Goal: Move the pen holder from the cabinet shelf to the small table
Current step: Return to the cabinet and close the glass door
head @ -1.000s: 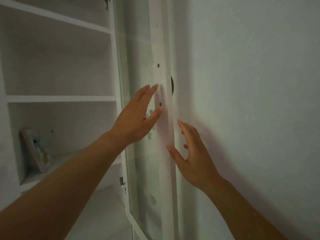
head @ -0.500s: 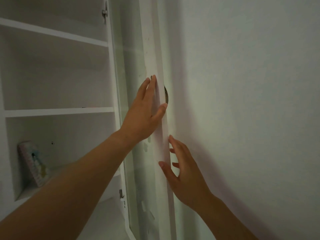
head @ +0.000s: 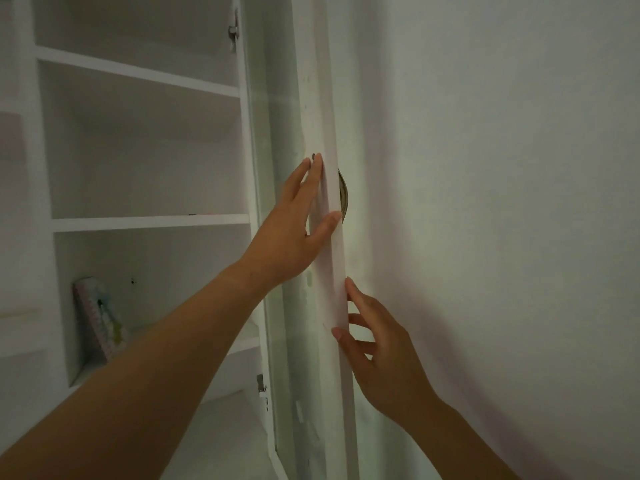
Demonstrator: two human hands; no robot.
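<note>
A white cabinet (head: 145,221) stands open at the left. On its lower shelf a pastel patterned object (head: 98,317) leans against the left wall; it may be the pen holder, but it is too dim to tell. The glass cabinet door (head: 320,98) is swung far out, close to the wall at the right. My left hand (head: 294,230) lies flat on the door's white frame, thumb on its edge. Lower down, my right hand (head: 377,355) touches that edge with spread fingers, thumb in front and fingers behind. Neither hand holds anything.
A plain white wall (head: 502,220) fills the right half of the view, just behind the door. A dark round handle (head: 343,197) shows between door and wall. The upper shelves (head: 138,74) look bare. Hinges (head: 262,388) sit on the cabinet's side.
The door has swung closer to the wall. My left hand has settled flat on the frame, and my right hand has come up against the door's edge.
</note>
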